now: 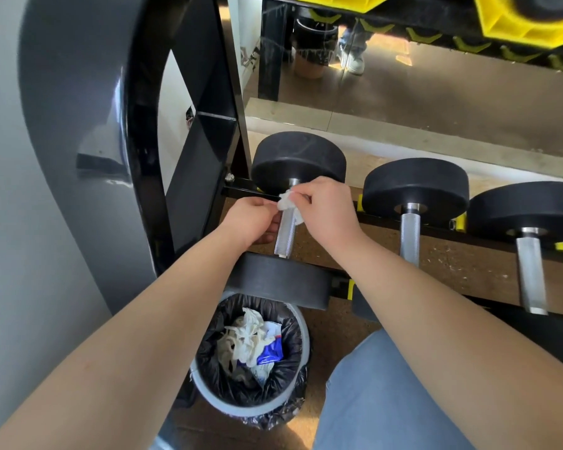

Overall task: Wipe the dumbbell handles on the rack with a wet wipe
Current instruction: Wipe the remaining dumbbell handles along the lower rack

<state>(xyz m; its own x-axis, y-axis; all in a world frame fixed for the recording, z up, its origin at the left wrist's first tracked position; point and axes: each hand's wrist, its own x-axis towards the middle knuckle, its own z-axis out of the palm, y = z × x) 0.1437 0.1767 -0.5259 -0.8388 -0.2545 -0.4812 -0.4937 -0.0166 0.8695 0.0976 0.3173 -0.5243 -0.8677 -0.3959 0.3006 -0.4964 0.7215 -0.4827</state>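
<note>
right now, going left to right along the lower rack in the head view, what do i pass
rack upright → left hand → first dumbbell handle, wet wipe on it → right hand → second dumbbell handle → third dumbbell handle

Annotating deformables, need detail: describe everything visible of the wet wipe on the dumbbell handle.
The wet wipe is white, thin and crumpled into a small wad. It sits bunched against the far end of the leftmost dumbbell's knurled metal handle. The right hand and left hand pinch it from either side.
</note>
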